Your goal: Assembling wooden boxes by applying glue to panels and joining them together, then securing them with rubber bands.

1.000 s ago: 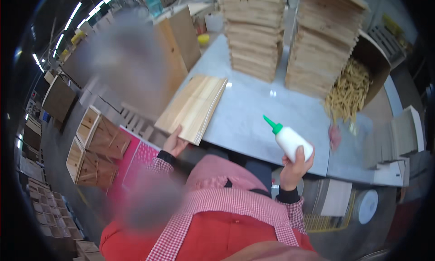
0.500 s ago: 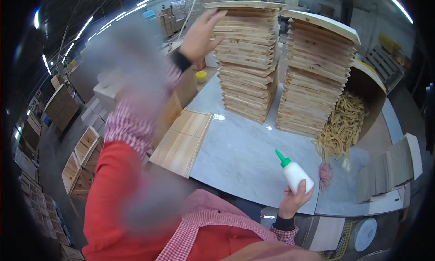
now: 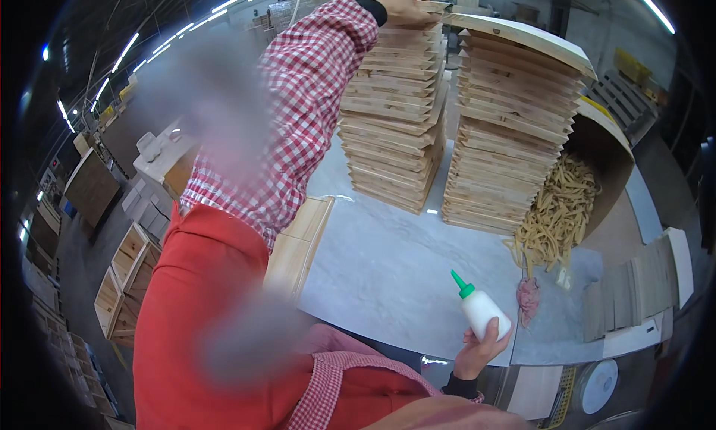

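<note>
Two tall stacks of wooden panels stand on the table, a left stack [image 3: 395, 117] and a right stack [image 3: 514, 124]. My left hand [image 3: 401, 2] is up at the top of the left stack, its fingers bent over the edge of the top wooden panel [image 3: 434, 7]; part of the grip is cut off by the picture's upper edge. Low on the right, my right hand [image 3: 481, 349] is closed round a white squeeze bottle [image 3: 485, 316] with a green nozzle, tilted up to the left. Beside my left sleeve lies a single wooden panel [image 3: 302, 240], partly covered by the arm.
A large container [image 3: 615, 154] lies open at the right, tan strips [image 3: 556, 214] spilling from it onto the grey tabletop [image 3: 380, 281]. Near them is a pink crumpled cloth [image 3: 528, 299]. Thin boards [image 3: 634, 299] lean at the right edge. Wooden crates [image 3: 123, 281] stand on the floor at left.
My left hand has moved up and right, from open beside the left stack onto its top panel. My right hand still holds the bottle, almost unmoved. The view has shifted slightly.
</note>
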The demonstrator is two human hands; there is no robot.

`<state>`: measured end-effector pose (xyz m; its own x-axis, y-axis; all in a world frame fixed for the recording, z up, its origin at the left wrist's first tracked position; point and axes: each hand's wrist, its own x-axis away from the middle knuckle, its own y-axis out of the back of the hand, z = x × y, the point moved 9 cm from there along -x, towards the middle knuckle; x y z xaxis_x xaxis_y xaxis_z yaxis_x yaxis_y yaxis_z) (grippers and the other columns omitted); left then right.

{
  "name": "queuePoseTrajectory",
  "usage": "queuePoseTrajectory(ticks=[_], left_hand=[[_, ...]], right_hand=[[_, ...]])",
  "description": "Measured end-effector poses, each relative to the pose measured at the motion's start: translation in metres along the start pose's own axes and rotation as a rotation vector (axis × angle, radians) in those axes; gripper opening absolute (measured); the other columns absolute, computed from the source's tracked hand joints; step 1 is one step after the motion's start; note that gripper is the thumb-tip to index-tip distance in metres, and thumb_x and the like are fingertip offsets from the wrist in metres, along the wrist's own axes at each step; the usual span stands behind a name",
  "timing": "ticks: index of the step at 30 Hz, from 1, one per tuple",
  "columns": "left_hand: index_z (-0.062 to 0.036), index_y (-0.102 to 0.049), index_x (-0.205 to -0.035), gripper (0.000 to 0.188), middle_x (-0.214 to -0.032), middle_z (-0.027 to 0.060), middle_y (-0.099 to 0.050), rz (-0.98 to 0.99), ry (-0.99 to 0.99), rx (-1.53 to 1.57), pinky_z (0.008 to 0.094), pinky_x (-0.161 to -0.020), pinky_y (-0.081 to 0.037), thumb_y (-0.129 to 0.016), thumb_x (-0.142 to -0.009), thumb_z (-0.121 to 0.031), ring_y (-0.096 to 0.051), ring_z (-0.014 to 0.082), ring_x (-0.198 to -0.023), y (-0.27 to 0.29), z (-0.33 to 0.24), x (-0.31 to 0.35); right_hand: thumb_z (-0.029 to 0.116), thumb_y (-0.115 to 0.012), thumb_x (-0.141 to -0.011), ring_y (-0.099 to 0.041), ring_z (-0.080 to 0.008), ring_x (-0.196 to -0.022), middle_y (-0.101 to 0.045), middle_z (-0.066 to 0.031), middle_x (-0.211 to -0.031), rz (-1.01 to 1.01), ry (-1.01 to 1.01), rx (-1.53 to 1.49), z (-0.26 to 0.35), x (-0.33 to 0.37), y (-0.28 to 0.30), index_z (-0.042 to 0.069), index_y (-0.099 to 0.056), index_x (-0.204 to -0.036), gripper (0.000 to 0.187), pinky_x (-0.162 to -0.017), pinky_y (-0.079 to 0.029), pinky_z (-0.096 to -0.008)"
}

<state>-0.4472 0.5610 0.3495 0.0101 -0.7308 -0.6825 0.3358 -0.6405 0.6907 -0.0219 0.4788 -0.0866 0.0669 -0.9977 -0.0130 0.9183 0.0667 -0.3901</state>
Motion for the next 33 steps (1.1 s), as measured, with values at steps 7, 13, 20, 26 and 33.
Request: queuePoseTrajectory(ticks=[7,13,20,26,33], left_hand=[[-0.0066,-0.073,-0.079,0.048,-0.078,0.0197,-0.068,0.042,0.103,0.023,0.0415,-0.074,-0.053,-0.066,-0.072,-0.053,-0.067,0.0332,-0.079,0.013,-0.019,-0.007],[-0.0056,-0.072,-0.073,0.034,-0.064,0.0181,-0.064,-0.079,-0.006,0.022,0.0392,-0.063,-0.053,-0.068,-0.068,-0.039,-0.064,0.0334,-0.060,0.044,0.004,0.017],[-0.0085,-0.066,-0.102,0.044,-0.087,0.0131,-0.068,-0.047,-0.080,0.131,0.0374,-0.075,-0.052,-0.074,-0.073,-0.040,-0.065,0.0284,-0.078,0.066,0.022,0.083],[-0.0103,-0.062,-0.118,0.057,-0.098,0.0108,-0.069,-0.221,-0.227,-0.014,0.0362,-0.081,-0.053,-0.080,-0.074,-0.042,-0.067,0.0289,-0.088,0.056,0.048,0.099],[-0.0116,-0.062,-0.115,0.043,-0.101,0.0171,-0.067,-0.012,-0.139,-0.019,0.0392,-0.081,-0.053,-0.075,-0.077,-0.029,-0.065,0.0351,-0.088,0.027,0.054,0.077]], right_hand=[[0.035,-0.056,-0.089,-0.046,-0.0117,-0.048,-0.054,-0.0076,-0.077,0.013,0.002,0.016,-0.011,-0.002,-0.011,0.003,-0.046,-0.109,0.040,-0.040,-0.035,-0.0223],[0.034,-0.056,-0.089,-0.046,-0.0117,-0.049,-0.054,-0.0079,-0.079,-0.006,0.023,0.019,-0.004,-0.009,-0.015,0.003,-0.046,-0.109,0.038,-0.041,-0.034,-0.0220],[0.034,-0.055,-0.089,-0.047,-0.0119,-0.051,-0.055,-0.0089,-0.081,-0.019,0.073,-0.033,0.005,-0.025,-0.033,0.002,-0.046,-0.112,0.040,-0.042,-0.034,-0.0223],[0.035,-0.055,-0.089,-0.047,-0.0123,-0.051,-0.055,-0.0086,-0.081,-0.015,0.116,-0.085,0.014,-0.029,-0.037,0.001,-0.046,-0.114,0.043,-0.042,-0.034,-0.0225],[0.036,-0.056,-0.089,-0.048,-0.0128,-0.053,-0.056,-0.0088,-0.083,-0.034,0.115,-0.097,0.017,-0.021,-0.032,0.002,-0.046,-0.116,0.045,-0.043,-0.035,-0.0226]])
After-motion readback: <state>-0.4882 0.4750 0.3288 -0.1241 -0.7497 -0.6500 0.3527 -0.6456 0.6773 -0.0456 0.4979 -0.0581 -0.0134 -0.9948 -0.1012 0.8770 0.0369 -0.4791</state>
